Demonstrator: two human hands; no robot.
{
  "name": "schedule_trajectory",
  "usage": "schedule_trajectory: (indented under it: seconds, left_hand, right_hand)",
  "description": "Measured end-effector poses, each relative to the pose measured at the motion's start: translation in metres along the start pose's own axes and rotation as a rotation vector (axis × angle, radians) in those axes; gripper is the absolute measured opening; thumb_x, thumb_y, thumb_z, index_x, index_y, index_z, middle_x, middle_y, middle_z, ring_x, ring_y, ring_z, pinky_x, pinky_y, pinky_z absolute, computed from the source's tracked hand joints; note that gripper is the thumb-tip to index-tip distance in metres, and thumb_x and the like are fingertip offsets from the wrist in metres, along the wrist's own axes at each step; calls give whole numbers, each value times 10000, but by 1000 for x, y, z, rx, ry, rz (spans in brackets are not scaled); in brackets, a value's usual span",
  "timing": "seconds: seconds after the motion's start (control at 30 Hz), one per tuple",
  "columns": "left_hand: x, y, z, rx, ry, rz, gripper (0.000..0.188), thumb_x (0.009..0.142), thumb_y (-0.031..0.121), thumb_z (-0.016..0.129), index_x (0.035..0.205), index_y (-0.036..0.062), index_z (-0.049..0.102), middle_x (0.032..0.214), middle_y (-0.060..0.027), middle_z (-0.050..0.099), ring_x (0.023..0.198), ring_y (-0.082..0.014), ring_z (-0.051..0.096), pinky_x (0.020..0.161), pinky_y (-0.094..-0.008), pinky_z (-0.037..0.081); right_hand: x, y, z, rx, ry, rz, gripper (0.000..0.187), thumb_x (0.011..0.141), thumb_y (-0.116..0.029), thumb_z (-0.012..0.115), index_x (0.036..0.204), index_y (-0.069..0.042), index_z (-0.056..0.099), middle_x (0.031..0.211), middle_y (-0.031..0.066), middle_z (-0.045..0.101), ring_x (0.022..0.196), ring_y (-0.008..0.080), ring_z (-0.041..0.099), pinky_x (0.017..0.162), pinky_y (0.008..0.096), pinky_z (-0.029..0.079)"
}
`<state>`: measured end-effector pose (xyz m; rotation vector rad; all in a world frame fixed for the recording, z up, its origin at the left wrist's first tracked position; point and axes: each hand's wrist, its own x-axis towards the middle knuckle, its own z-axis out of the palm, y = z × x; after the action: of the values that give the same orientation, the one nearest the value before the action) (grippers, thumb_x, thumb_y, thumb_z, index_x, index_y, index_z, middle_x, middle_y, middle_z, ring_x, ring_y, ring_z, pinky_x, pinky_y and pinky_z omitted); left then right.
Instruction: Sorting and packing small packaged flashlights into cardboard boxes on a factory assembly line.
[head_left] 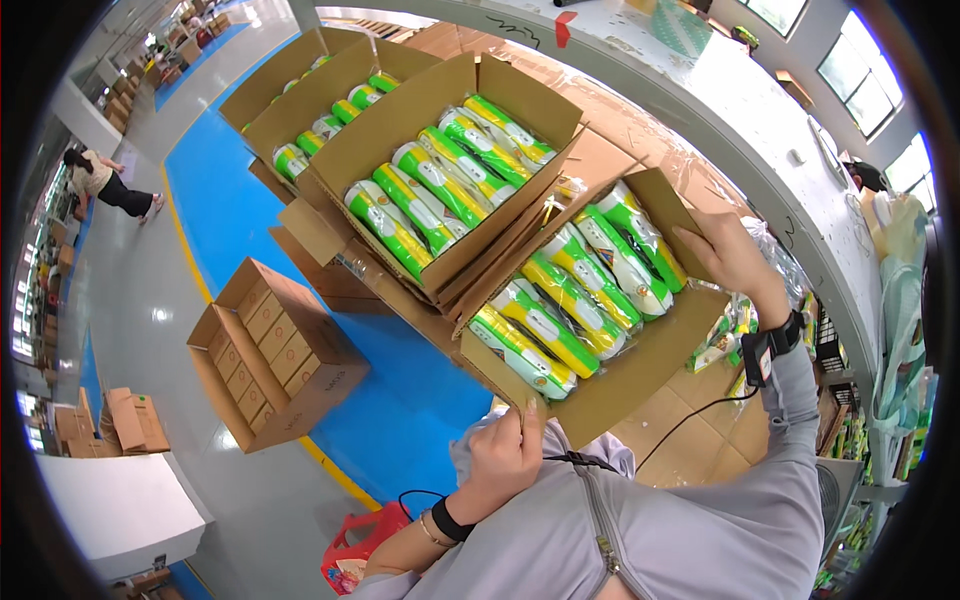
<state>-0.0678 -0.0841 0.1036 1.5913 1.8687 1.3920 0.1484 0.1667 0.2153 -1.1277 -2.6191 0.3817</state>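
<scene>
Just in front of me sits an open cardboard box (640,395) with several green, yellow and white plastic-wrapped packages (570,300) lying side by side in it. My left hand (508,452) is closed on the near left corner of this box, fingers pinching the cardboard edge. At the far right side, my right hand (728,250) grips the raised flap, thumb and fingers on either side of it. Beyond it, touching or nearly touching, stands a second open carton (400,125) filled with the same kind of packages (440,190).
More filled cartons (290,120) stand farther back on the left. On the floor is an open box (325,385) of small brown boxes. A red stool (365,540) is at my lower left. A long white shelf (700,80) runs along the right. Another person (110,185) walks far left.
</scene>
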Motion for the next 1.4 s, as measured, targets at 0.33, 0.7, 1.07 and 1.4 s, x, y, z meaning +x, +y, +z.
schedule_trajectory:
  seconds: [0.33, 0.7, 1.07, 1.4]
  left_hand:
    - [-6, -22, 1, -123, 31, -240, 351, 876, 86, 556, 572, -19, 414, 470, -164, 427, 355, -259, 375, 373, -357, 277]
    - [-1, -23, -13, -154, 72, -173, 341, 876, 75, 543, 578, -14, 404, 471, -168, 417, 359, -274, 385, 377, -365, 288]
    - [5, -20, -13, -98, 32, -111, 349, 869, 67, 550, 574, -19, 383, 464, -171, 398, 358, -280, 363, 377, -364, 275]
    - [9, -7, -23, 31, -18, -103, 337, 883, 69, 531, 583, -18, 404, 478, -154, 414, 373, -233, 362, 385, -347, 276]
  right_hand:
    - [58, -6, 31, -105, -138, -145, 243, 847, -202, 527, 811, 38, 549, 709, 256, 549, 702, 418, 540, 641, 462, 425]
    - [65, -17, 36, -153, -207, -123, 252, 849, -216, 530, 807, 31, 557, 722, 249, 568, 716, 407, 551, 668, 457, 436]
    - [59, -4, 38, -81, -86, -140, 246, 852, -204, 546, 808, 37, 564, 685, 248, 547, 654, 377, 549, 620, 424, 435]
    - [64, 17, 59, 12, -172, -82, 288, 857, -228, 525, 897, 49, 592, 810, 253, 592, 783, 391, 564, 724, 428, 443]
